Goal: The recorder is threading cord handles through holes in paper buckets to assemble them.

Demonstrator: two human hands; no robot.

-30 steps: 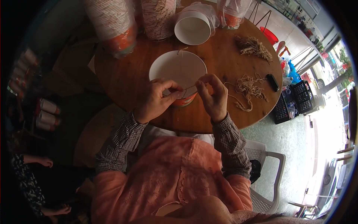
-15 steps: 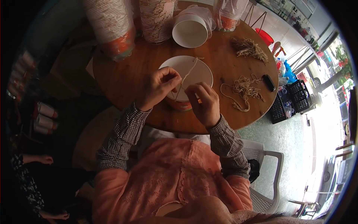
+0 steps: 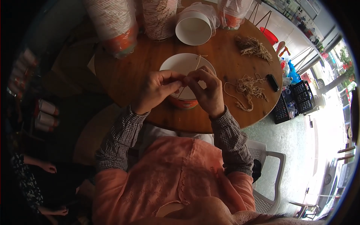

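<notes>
A white-lined paper bucket with an orange outside stands near the table's front edge. A thin piece of string runs across its mouth, from the far rim to the near rim. Over the bucket, my left hand pinches the string between thumb and fingertips. My right hand is closed on the string too, its fingertips meeting those of my left hand. The exact spot where the fingers grip is hidden behind them.
On the round wooden table, a tangle of string, a bundle of string and a black object lie at the right. Plastic-wrapped bucket stacks and a bucket on its side stand at the back. Another person's hand shows at lower left.
My right hand has moved up and left to meet my left hand. The string between them, visible before, is now mostly covered by the fingers. The view has shifted slightly.
</notes>
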